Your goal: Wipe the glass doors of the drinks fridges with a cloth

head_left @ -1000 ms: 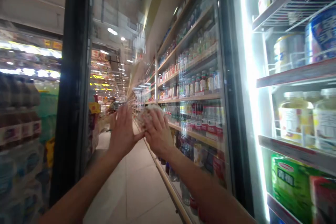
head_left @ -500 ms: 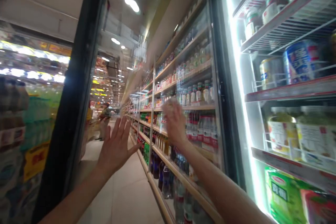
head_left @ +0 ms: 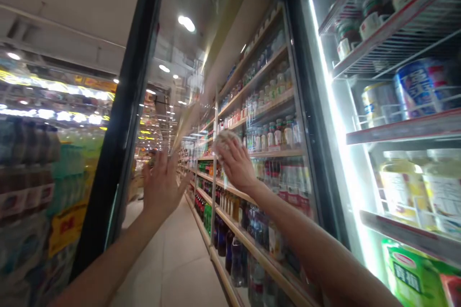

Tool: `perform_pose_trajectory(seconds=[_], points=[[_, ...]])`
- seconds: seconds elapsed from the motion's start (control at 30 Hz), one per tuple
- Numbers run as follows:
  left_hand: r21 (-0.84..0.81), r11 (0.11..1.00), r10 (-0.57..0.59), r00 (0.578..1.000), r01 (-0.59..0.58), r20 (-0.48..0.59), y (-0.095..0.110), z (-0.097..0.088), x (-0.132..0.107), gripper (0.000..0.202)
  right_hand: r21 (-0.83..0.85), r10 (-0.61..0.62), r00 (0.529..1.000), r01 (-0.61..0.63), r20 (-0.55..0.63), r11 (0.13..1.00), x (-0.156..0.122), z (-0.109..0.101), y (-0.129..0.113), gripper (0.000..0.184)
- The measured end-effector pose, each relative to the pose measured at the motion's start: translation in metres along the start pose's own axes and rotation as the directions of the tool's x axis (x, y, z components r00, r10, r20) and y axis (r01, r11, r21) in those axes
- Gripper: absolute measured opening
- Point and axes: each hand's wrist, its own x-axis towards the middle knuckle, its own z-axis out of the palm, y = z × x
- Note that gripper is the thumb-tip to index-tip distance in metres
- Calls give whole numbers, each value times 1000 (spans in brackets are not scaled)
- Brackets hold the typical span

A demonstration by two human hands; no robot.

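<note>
A black-framed glass door (head_left: 201, 91) stands swung out in front of me, with shelves showing through its pane. My left hand (head_left: 163, 184) lies against the glass with fingers spread and nothing in it. Higher and to the right, my right hand (head_left: 236, 163) presses a crumpled pale cloth (head_left: 227, 140) to the pane, its fingers over the cloth. Part of the cloth is hidden under the fingers.
On the right is a lit cooler with wire shelves (head_left: 406, 127) holding jars, cans and bottles; green packets (head_left: 406, 268) sit at the bottom. Stacked bottles (head_left: 29, 172) stand on the left. Through the glass, bottle shelves (head_left: 248, 235) line an aisle floor (head_left: 180, 268).
The view has shifted a little, so the door and cooler appear farther right. My right hand with the cloth has moved slightly left across the glass. My left hand remains spread on the pane.
</note>
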Motion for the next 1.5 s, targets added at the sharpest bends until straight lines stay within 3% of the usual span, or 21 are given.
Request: perform_pose_trajectory(seconds=[0.03, 0.1, 0.17, 0.23, 0.33, 0.4, 0.5, 0.6, 0.63, 0.73, 0.83, 0.9, 0.97, 1.0, 1.1, 1.2, 1.27, 1.33, 1.4, 1.43, 1.5], points=[[4, 999, -48, 999, 48, -2, -1, -3, 9, 63, 8, -46, 998, 46, 30, 999, -3, -3, 4, 48], [12, 996, -87, 996, 87, 21, -1, -8, 21, 64, 4, 162, 987, -162, -11, 987, -9, -16, 35, 45], [19, 996, -83, 996, 82, 40, 1, -9, 24, 66, -1, 501, 855, -506, -136, 862, -7, -33, 78, 48], [21, 997, -74, 996, 73, 41, 4, -8, 21, 66, 4, 635, 744, -648, -211, 761, 5, -41, 102, 52], [7, 998, -59, 998, 59, 28, 3, -6, 16, 66, -27, 478, 864, -487, -157, 873, 36, -28, 71, 47], [1, 999, -35, 999, 35, 17, 0, -5, 14, 65, -52, 163, 985, -166, -57, 985, 54, -10, 28, 45], [19, 1000, -1, 1000, 1, -3, -6, -2, 12, 63, -43, -209, 976, 211, 55, 976, 68, -1, 0, 45], [40, 999, 3, 1000, -3, 8, -7, -1, 10, 62, -61, 187, 982, -188, -28, 980, 64, -24, 48, 43], [42, 999, 0, 1000, -1, 20, -6, -1, 10, 62, -52, 429, 898, -435, -102, 899, 62, -35, 71, 44], [30, 999, -19, 999, 17, 51, -4, -3, 11, 62, -39, 611, 775, -624, -164, 781, 60, -53, 112, 52], [25, 999, -23, 998, 22, 55, -5, -3, 11, 62, -40, 470, 878, -475, -93, 879, 61, -37, 77, 49], [33, 999, -13, 999, 11, 47, -7, -2, 10, 61, -31, 147, 989, -146, 1, 989, 58, -17, 37, 47], [48, 999, -6, 999, 4, 40, -9, -1, 10, 61, -6, -239, 966, 240, 97, 971, 53, -7, 15, 47], [56, 998, -4, 999, 2, 40, -10, -1, 9, 60, -12, -296, 949, 299, 106, 954, 50, -7, 17, 47], [75, 997, -6, 999, 2, 51, -9, -2, 9, 59, -89, 135, 989, -140, -59, 986, 44, -23, 58, 44], [53, 998, -31, 996, 27, 81, -4, -8, 10, 59, -89, 452, 877, -470, -164, 878, 39, -36, 86, 50], [15, 999, -47, 994, 45, 98, 1, -12, 9, 59, -105, 381, 921, -387, -78, 916, 33, -34, 71, 49], [-28, 998, -55, 992, 58, 109, 5, -15, 6, 59, -85, 60, 991, -50, 116, 995, 24, -29, 39, 46], [-54, 997, -50, 991, 58, 128, 9, -16, -1, 57, 6, -278, 923, 287, 266, 958, 17, -27, 16, 46], [-58, 997, -45, 989, 53, 139, 11, -15, -5, 56, 24, -315, 906, 322, 281, 947, 16, -28, 13, 46], [-52, 998, -28, 987, 37, 158, 16, -13, -16, 54, -38, -104, 970, 115, 218, 993, 13, -31, 22, 45]])
